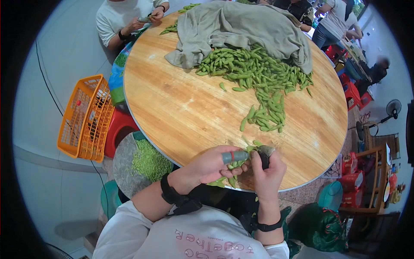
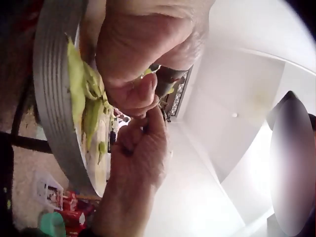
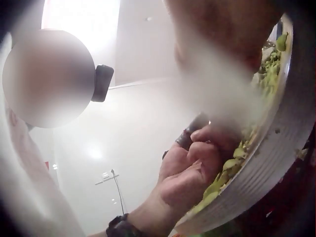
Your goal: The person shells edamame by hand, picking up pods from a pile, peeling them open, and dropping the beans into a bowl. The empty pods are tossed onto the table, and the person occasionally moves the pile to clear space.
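Left hand [image 1: 214, 165] right at the near edge of the surface [image 1: 185, 103], and it's grasping: fingers curled up around green beans [image 1: 235, 164], a grey cover [image 1: 233, 157] with a red band on one digit. Right hand [image 1: 268, 175] comes in close from the other side, thumb and fingers bent inward, a dark sleeve [image 1: 262, 158] among them. Between the two, a pod [image 1: 249, 148]; whether the right fingers pinch it, I can't tell, with the hands in the way and the right wrist view blurred.

Just below the left hand, loose pods [image 1: 217, 183] lie along that near edge, and the left wrist view has them right by the rim. Look up the surface: a short trail [image 1: 269, 113] of pods leads toward the big pile [image 1: 258, 71] near the far edge, and a grey cloth [image 1: 246, 26] lies over the back of it.

Off the left edge, low down, shelled beans [image 1: 151, 160] sit in a heap, with an orange crate [image 1: 82, 118] and a red stool [image 1: 118, 129] farther along. At the far left edge, another person [image 1: 125, 21] has both hands raised near the rim. Past the right edge, a teal tub [image 1: 330, 195] and a fan [image 1: 393, 108].
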A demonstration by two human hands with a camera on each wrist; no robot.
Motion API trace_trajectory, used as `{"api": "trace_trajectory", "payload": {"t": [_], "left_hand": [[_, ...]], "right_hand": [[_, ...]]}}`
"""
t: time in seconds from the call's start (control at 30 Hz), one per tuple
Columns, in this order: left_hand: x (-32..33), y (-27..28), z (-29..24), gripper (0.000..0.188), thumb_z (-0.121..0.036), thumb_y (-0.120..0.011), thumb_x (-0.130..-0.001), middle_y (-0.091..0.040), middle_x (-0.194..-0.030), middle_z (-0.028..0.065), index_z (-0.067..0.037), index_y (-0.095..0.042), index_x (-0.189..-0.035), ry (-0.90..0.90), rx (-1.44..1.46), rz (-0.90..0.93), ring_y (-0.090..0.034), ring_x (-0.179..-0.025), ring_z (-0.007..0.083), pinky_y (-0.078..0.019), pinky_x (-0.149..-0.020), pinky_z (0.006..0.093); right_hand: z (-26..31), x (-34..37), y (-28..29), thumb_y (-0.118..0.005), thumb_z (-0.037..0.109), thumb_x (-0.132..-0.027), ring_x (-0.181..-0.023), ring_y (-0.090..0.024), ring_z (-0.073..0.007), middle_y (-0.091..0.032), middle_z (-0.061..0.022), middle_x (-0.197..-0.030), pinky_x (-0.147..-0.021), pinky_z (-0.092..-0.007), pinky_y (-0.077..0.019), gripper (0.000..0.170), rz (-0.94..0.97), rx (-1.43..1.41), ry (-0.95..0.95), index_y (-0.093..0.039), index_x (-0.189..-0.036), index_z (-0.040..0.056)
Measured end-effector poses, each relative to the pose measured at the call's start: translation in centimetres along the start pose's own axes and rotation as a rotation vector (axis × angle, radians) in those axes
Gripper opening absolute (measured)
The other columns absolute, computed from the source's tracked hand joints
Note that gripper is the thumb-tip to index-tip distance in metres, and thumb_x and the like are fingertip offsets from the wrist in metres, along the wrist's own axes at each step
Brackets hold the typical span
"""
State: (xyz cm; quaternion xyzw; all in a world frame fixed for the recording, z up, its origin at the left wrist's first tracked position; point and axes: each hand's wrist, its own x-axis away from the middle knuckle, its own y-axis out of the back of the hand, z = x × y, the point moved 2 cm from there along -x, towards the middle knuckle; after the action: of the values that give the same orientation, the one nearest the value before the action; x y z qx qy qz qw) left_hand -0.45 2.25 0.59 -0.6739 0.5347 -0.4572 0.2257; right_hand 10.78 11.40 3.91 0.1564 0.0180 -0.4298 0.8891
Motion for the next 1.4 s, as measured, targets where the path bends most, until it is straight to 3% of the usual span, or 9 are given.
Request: {"api": "trace_trajectory", "payload": {"t": [0.1,0.17,0.37,0.47,0.73,1.0,1.07,1.23,1.4], "left_hand": [[-0.4,1.4,1.0,0.016,-0.004,-0.051,-0.085,-0.058,-0.083,0.0056,-0.002,-0.053,-0.101,-0.092,0.012,0.148,-0.050,-0.065,0.0083,-0.0319,-0.049,0.0165],[-0.4,1.7,0.9,0.015,-0.003,-0.053,-0.085,-0.058,-0.083,0.0041,-0.002,-0.054,-0.099,-0.233,-0.359,0.054,-0.051,-0.066,0.0092,-0.0368,-0.051,0.0189],[1.5,-1.3,-0.3,0.028,0.001,-0.059,-0.077,-0.057,-0.077,0.0043,-0.006,-0.061,-0.103,-1.088,-1.215,-0.290,-0.056,-0.065,0.0141,-0.0464,-0.058,0.0275],[2.6,-1.0,-0.7,0.040,0.003,-0.062,-0.068,-0.058,-0.077,0.0074,-0.008,-0.062,-0.106,-1.094,-1.665,0.039,-0.059,-0.067,0.0204,-0.0473,-0.058,0.0289],[2.6,-1.3,-0.4,0.039,0.004,-0.064,-0.064,-0.059,-0.076,0.0101,-0.006,-0.062,-0.102,-1.137,-1.414,0.009,-0.059,-0.064,0.0250,-0.0469,-0.056,0.0306],[1.8,-1.3,-0.2,0.029,0.002,-0.061,-0.072,-0.058,-0.077,0.0109,-0.004,-0.054,-0.099,-1.102,-1.464,0.062,-0.058,-0.064,0.0210,-0.0438,-0.053,0.0273],[1.2,-0.6,0.4,0.020,-0.003,-0.054,-0.081,-0.056,-0.074,0.0064,-0.005,-0.048,-0.100,-0.416,-0.602,0.151,-0.050,-0.057,0.0113,-0.0352,-0.047,0.0213],[0.4,0.5,0.8,0.012,-0.011,-0.045,-0.088,-0.053,-0.072,0.0052,-0.005,-0.045,-0.098,-0.346,-0.368,0.095,-0.039,-0.053,0.0058,-0.0276,-0.044,0.0170],[1.8,2.3,-1.8,0.010,-0.011,-0.043,-0.088,-0.053,-0.078,0.0092,-0.004,-0.047,-0.094,-0.404,-0.291,0.017,-0.039,-0.055,0.0076,-0.0276,-0.044,0.0172]], "right_hand": [[-0.9,0.5,-0.3,-0.058,0.001,-0.081,-0.053,-0.049,-0.0049,-0.057,-0.0023,-0.066,-0.047,-0.0183,-0.0378,0.006,-0.026,-0.009,0.237,-0.058,-0.087,-0.0011],[-1.3,0.7,-0.3,-0.056,0.002,-0.083,-0.044,-0.041,-0.0035,-0.050,-0.0003,-0.059,-0.040,-0.0169,-0.0307,0.011,0.053,-0.705,-0.365,-0.055,-0.093,0.0002],[-3.0,1.3,-1.0,-0.051,0.008,-0.087,-0.036,-0.033,-0.0041,-0.040,0.0024,-0.053,-0.032,-0.0166,-0.0244,0.005,0.170,-1.220,-0.627,-0.051,-0.084,0.0041],[-3.8,1.7,-1.1,-0.050,0.008,-0.087,-0.034,-0.032,-0.0042,-0.040,0.0027,-0.052,-0.031,-0.0173,-0.0237,0.008,0.178,-1.303,-0.777,-0.049,-0.079,0.0054],[-3.8,2.6,-2.0,-0.047,0.005,-0.086,-0.033,-0.032,-0.0051,-0.039,0.0027,-0.049,-0.031,-0.0182,-0.0251,0.006,0.206,-1.541,-0.877,-0.049,-0.080,0.0057],[-2.2,2.0,-0.7,-0.051,0.003,-0.085,-0.037,-0.032,-0.0044,-0.043,0.0009,-0.052,-0.035,-0.0181,-0.0239,0.003,0.165,-0.956,-0.504,-0.049,-0.083,0.0036],[-1.8,2.1,-0.8,-0.051,0.002,-0.084,-0.038,-0.032,-0.0046,-0.043,0.0007,-0.053,-0.036,-0.0182,-0.0237,0.003,0.125,-0.950,-0.471,-0.049,-0.082,0.0031],[-1.2,1.9,0.6,-0.054,0.003,-0.083,-0.040,-0.034,-0.0033,-0.046,0.0007,-0.054,-0.039,-0.0176,-0.0252,0.002,0.009,-0.936,-0.355,-0.053,-0.081,0.0028],[-3.8,-1.1,6.6,-0.059,0.010,-0.078,-0.051,-0.053,-0.0189,-0.058,-0.0092,-0.061,-0.050,-0.0324,-0.0423,0.010,-0.263,0.321,0.006,-0.057,-0.079,-0.0004]]}}
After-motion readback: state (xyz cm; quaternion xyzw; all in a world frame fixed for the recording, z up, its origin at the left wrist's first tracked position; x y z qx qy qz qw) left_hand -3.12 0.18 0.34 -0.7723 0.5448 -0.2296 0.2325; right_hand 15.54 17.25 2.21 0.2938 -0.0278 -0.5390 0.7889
